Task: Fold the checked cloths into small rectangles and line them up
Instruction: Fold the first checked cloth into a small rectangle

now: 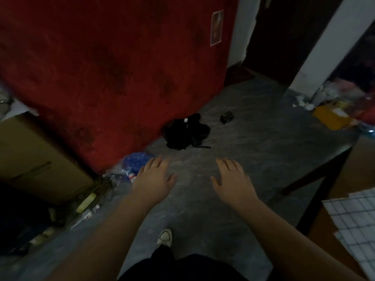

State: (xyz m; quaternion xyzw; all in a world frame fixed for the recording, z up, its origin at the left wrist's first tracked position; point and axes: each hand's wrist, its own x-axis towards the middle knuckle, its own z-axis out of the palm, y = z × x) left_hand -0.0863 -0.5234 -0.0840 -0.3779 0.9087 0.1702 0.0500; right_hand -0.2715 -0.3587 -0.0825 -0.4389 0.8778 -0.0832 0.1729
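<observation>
- On my feed, the left hand (156,176) and right hand (231,179) reach forward side by side. The palms face down, the fingers are spread loosely, and neither hand holds anything.
- Both hands hang over bare grey floor (253,138), well apart from any cloth. I judge this a pause between steps, not a fold in hand.
- The checked cloths (355,224), white with a dark grid, lie at the far right edge on a brown table (363,165). They look like flat overlapping sheets, partly cut off by the frame, so I cannot tell how many there are or how far they are folded.
- To work them, I would need to turn right and bring both hands over the table.
- A large cardboard box (34,157) stands at left against a red wall (111,57). Its top looks closed, so the contents are hidden.
- A blue plastic bag (136,161) lies crumpled just beyond the left hand. I cannot make out what is in it.
- A black bag (185,131) slumps on the floor at the foot of the wall, with nothing visible inside.
- One pale shoe (165,236) shows below, between the forearms.
</observation>
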